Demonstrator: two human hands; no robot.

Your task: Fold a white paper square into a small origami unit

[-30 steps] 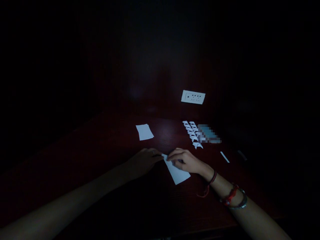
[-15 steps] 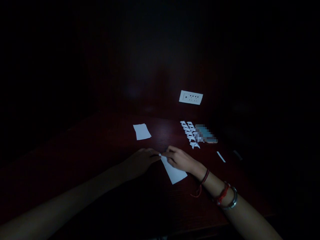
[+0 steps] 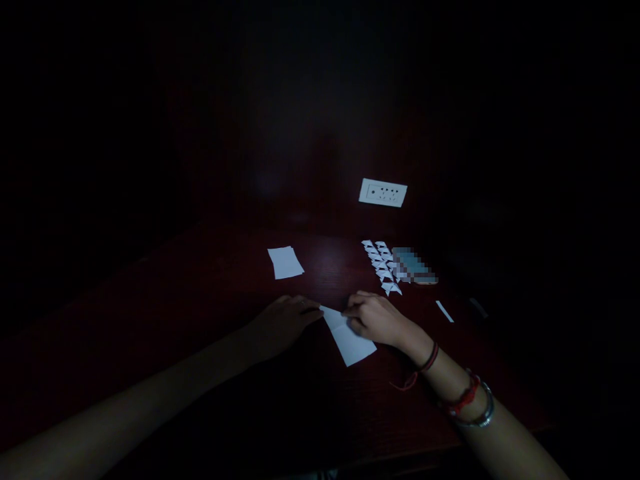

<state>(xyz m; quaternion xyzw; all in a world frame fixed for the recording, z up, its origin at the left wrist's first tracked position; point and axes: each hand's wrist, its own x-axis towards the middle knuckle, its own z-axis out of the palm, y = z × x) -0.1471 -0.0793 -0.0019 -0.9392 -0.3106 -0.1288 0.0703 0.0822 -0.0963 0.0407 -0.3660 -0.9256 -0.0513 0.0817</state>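
Observation:
A white slip of paper [image 3: 347,337] lies on the dark red table [image 3: 210,313] in front of me. My left hand [image 3: 285,320] rests flat beside its far left corner, fingertips touching the edge. My right hand [image 3: 375,317] sits on the paper's right side with fingers curled, pressing down on it. Red cords and a metal bangle circle my right wrist.
A small stack of white paper [image 3: 285,262] lies farther back. Several folded white paper pieces [image 3: 383,265] sit in rows at the right beside a blurred bluish object [image 3: 413,267]. A thin paper strip [image 3: 444,311] lies right. A white socket plate [image 3: 383,192] is on the back wall.
My right hand has slid to the right along the paper's far edge, away from the left hand. The left hand has stayed put.

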